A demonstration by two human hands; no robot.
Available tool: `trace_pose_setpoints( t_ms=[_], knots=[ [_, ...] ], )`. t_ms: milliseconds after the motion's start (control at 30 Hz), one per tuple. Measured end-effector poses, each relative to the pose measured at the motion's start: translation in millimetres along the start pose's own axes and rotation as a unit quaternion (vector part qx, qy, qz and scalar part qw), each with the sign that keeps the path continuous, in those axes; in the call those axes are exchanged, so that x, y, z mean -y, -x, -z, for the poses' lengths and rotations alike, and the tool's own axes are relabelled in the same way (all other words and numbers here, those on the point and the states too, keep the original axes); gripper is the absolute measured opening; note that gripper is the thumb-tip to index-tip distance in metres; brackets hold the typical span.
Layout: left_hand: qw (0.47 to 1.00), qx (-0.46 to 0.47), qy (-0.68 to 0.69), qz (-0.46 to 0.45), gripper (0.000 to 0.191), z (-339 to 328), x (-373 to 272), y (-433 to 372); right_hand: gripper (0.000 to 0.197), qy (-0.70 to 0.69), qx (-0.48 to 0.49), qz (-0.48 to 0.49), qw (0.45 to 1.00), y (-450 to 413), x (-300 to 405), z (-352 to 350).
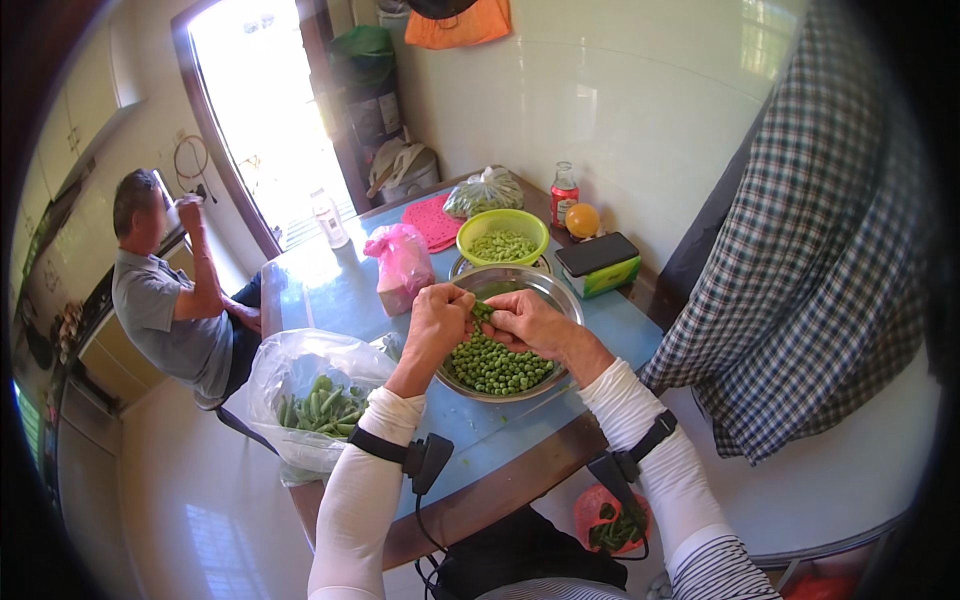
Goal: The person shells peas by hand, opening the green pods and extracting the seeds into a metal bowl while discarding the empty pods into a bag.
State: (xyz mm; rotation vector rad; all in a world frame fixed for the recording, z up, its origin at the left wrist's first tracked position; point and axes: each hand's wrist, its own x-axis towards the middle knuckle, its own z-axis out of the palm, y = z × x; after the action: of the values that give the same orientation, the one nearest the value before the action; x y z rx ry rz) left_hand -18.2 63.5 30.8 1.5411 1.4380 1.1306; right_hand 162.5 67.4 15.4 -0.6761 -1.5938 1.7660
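Observation:
Both my left hand [441, 321] and my right hand [531, 322] pinch a green pea pod [481, 309] between the fingertips. They hold it above a round metal bowl [564, 294]. Loose green peas [501, 366] cover the near part of the bowl's inside. To the left, a clear plastic bag [289, 346] stands with its mouth apart, and unshelled pea pods [321, 407] lie in it. Just beyond the metal bowl is a yellow-green plastic basin [541, 234] with pale green pieces inside.
A pink bag [401, 266], a knotted bag of greens [486, 193], a jar [564, 196], an orange fruit [583, 221] and a phone [597, 255] on a tissue pack stand on the blue-topped table [457, 450]. Below its edge is a red bag of pods [611, 517]. A person [172, 292] sits left.

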Motion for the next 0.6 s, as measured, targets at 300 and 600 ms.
trace_pose_setpoints(
  t_ms=[300,600],
  knots=[
    [0.94,-0.172,-0.226,-0.19,0.017,-11,-1,5,0.022,0.174,-0.117,-0.026,0.978,-11,-15,9],
    [0.957,-0.134,-0.198,-0.165,0.018,-17,6,9,0.021,0.097,-0.119,0.05,0.987,-17,-23,11]
  ],
)
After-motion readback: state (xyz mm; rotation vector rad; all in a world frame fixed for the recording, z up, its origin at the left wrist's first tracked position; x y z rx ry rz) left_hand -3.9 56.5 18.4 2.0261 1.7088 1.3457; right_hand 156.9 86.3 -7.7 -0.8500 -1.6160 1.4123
